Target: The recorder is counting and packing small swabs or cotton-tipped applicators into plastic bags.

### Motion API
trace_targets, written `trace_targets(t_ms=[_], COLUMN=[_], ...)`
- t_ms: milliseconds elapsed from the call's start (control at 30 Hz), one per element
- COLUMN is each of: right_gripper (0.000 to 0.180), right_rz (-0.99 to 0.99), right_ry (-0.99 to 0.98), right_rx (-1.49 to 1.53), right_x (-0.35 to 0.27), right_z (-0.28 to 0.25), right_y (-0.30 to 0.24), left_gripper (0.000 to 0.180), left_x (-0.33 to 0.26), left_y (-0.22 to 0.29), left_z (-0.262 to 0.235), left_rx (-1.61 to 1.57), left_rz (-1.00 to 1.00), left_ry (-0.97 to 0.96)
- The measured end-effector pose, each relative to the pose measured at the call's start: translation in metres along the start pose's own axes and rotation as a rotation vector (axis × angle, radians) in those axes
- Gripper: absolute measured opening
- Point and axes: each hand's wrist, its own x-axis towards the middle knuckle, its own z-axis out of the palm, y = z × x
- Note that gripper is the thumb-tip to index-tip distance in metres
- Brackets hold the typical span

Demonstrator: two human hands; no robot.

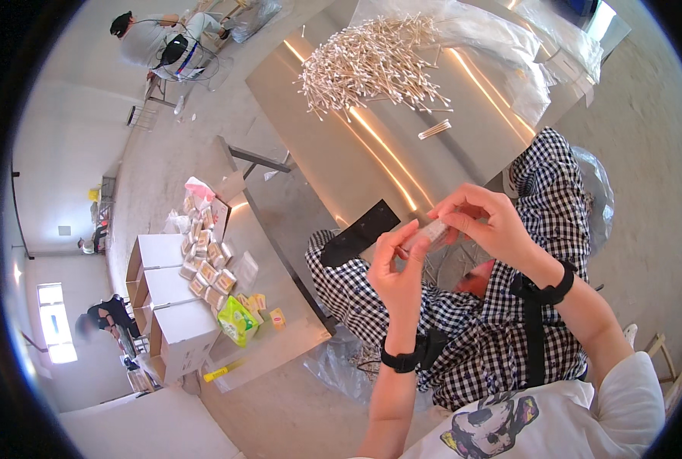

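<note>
My left hand (399,264) and my right hand (488,226) meet above my lap. Between their fingertips they pinch a small, clear-looking plastic packet (430,233); its contents are too small to make out. Beyond them, a big heap of cotton swabs (371,65) covers the far part of a shiny metal table (379,164). A little bundle of swabs (434,129) lies apart from the heap, closer to me. By my left hand, a flat black piece (360,233) rests over my knee at the table's near edge.
On a side table (280,348) at left sit many small swab packs (207,264), a green packet (238,321), a yellow marker (217,374) and white cartons (180,333). Plastic sheeting (501,46) lies behind the heap. Other people (176,46) are farther off.
</note>
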Motion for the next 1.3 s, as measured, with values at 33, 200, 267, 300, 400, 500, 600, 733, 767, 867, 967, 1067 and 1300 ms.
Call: trace_targets(t_ms=[33,200,267,300,400,500,600,733,767,867,967,1067,1300], right_gripper=[0.005,0.006,0.007,0.007,0.007,0.007,0.008,0.008,0.009,0.009,0.008,0.002,0.007], right_rz=[-0.093,-0.381,-0.362,-0.311,-0.279,-0.258,-0.239,-0.302,-0.284,-0.279,-0.225,-0.19,0.158], right_ry=[0.016,-0.011,0.017,0.002,-0.027,-0.063,-0.081,-0.065,-0.06,-0.066,-0.069,-0.1,-0.053], right_rx=[-0.13,-0.46,-0.486,-0.491,-0.497,-0.512,-0.5,-0.547,-0.54,-0.539,-0.517,-0.486,0.049], right_x=[-0.003,-0.019,-0.026,-0.029,-0.037,-0.045,-0.049,-0.052,-0.052,-0.052,-0.05,-0.053,-0.052], right_z=[0.001,0.007,0.006,0.004,0.002,-0.001,-0.002,-0.007,-0.008,-0.009,-0.009,-0.007,0.001], right_y=[-0.005,-0.018,-0.022,-0.023,-0.022,-0.029,-0.032,-0.033,-0.033,-0.033,-0.032,-0.028,-0.033], left_gripper=[0.021,0.026,0.026,0.027,0.027,0.025,0.025,0.026,0.026,0.025,0.024,0.023,0.023], left_x=[-0.003,-0.006,-0.005,-0.006,-0.007,-0.01,-0.013,-0.019,-0.021,-0.025,-0.027,-0.034,-0.035], left_y=[0.008,0.025,0.03,0.03,0.031,0.033,0.036,0.031,0.03,0.025,0.025,0.019,0.022], left_z=[0.001,0.001,0.001,-0.001,-0.002,-0.005,-0.011,-0.02,-0.023,-0.03,-0.033,-0.036,-0.02], left_rx=[0.188,0.425,0.447,0.482,0.552,0.589,0.604,0.622,0.617,0.603,0.574,0.516,0.2], left_rz=[0.146,0.582,0.631,0.667,0.749,0.773,0.796,0.79,0.778,0.748,0.704,0.675,0.362], left_ry=[-0.016,-0.089,-0.09,-0.123,-0.14,-0.227,-0.268,-0.251,-0.248,-0.249,-0.247,-0.235,-0.187])
